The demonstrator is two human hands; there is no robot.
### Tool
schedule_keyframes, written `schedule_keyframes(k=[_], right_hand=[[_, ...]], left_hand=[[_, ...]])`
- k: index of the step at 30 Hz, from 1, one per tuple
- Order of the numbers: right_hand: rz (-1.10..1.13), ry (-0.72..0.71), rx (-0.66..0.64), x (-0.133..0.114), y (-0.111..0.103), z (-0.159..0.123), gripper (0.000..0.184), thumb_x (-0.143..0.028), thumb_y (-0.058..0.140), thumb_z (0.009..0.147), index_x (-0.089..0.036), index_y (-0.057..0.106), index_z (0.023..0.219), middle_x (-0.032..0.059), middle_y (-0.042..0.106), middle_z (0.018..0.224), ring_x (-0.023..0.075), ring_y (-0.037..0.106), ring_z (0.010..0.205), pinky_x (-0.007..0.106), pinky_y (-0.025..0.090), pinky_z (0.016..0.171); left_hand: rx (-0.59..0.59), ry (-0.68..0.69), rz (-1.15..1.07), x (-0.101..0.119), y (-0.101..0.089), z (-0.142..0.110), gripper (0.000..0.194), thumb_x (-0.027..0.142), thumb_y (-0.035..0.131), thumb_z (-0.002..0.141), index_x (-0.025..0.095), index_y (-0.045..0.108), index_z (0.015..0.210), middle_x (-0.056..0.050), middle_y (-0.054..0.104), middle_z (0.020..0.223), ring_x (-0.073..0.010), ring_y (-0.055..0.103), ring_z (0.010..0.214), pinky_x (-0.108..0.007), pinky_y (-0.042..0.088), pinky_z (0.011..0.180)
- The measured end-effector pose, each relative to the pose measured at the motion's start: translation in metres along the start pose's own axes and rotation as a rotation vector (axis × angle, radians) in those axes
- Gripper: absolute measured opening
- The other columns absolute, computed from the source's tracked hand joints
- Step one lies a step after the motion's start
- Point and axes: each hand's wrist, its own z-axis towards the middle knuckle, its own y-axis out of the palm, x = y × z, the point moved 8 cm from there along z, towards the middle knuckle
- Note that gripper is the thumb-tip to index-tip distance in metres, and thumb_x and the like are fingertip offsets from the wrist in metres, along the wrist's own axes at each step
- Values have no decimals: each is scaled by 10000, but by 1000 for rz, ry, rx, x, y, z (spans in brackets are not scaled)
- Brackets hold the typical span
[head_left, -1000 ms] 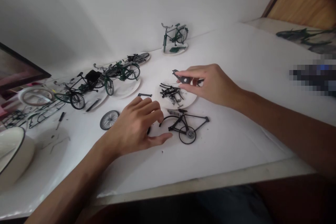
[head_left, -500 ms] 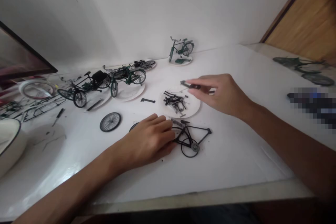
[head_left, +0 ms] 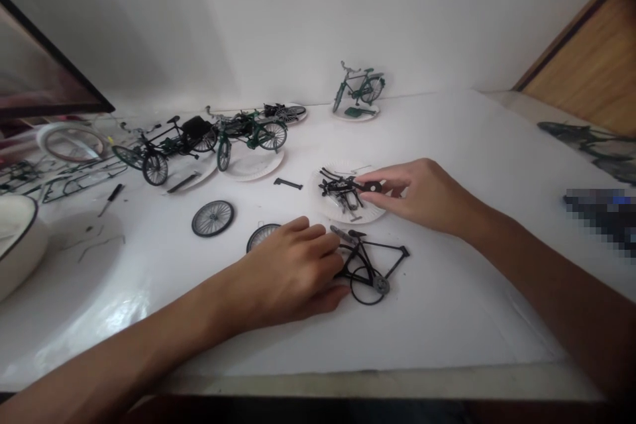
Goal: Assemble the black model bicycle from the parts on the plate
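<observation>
My left hand point(head_left: 298, 268) is closed at the rear end of a black model bicycle frame point(head_left: 365, 258), its fingertips partly hidden behind the knuckles. The frame has a saddle and a grey chainring, and it rests low over the table. A thin black ring point(head_left: 368, 303) shows beneath the chainring. Between the thumb and fingers of my right hand point(head_left: 415, 195) is a small black part point(head_left: 372, 187) with a rounded end, held over a white paper plate point(head_left: 322, 210). On that plate lies a pile of small black and grey parts point(head_left: 342, 192).
A loose spoked wheel point(head_left: 212, 218) lies left of my left hand, another wheel point(head_left: 261, 236) partly behind it. Assembled model bicycles point(head_left: 171, 142) stand at the back left, and a green one point(head_left: 358, 87) by the wall. A white basin point(head_left: 17, 238) sits at the left edge.
My right hand has lowered toward the pile on the plate with the small black part in its fingers. My left hand stays at the frame. The whole view has shifted slightly.
</observation>
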Motion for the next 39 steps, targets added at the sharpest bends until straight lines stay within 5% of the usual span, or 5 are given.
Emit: schedule_keyframes(k=[17, 24, 29, 34, 39], right_hand=[[4, 13, 186, -14, -17, 1, 280, -373, 728, 885, -291, 778, 1149, 25, 789, 1118, 223, 736, 946, 313, 586, 670], [22, -107, -86, -58, -17, -22, 318, -416, 731, 891, -445, 744, 1207, -47, 798, 1106, 238, 768, 942, 308, 596, 568], [101, -237, -189, -71, -12, -32, 344, -412, 776, 851, -456, 751, 1191, -57, 794, 1126, 238, 772, 944, 351, 635, 715], [154, -302, -307, -75, 4, -36, 353, -382, 750, 877, -389, 747, 1229, -25, 801, 1080, 215, 761, 922, 345, 598, 803], [124, -247, -308, -74, 7, -34, 267, -402, 716, 896, -342, 779, 1149, -14, 800, 1009, 187, 740, 851, 307, 563, 716]], left_hand=[[84, -262, -130, -23, 0, 1, 282, 236, 528, 998, 159, 528, 726, 11, 570, 741, -125, 473, 640, -332, 391, 729], [169, -205, -126, -32, -19, -3, 372, 459, 556, 1006, 155, 617, 800, -14, 623, 760, -164, 529, 725, -371, 378, 813], [266, -204, -125, -38, -31, -6, 646, 699, 569, 921, 132, 562, 1231, -62, 693, 936, -221, 589, 860, -388, 371, 857], [242, -95, -70, -24, -28, -4, 323, 444, 476, 1060, 156, 621, 1050, -71, 698, 997, -209, 571, 915, -375, 349, 841], [210, -98, -96, -22, -24, -3, 314, 442, 531, 1041, 145, 621, 1086, -58, 694, 1016, -202, 578, 938, -371, 355, 865]])
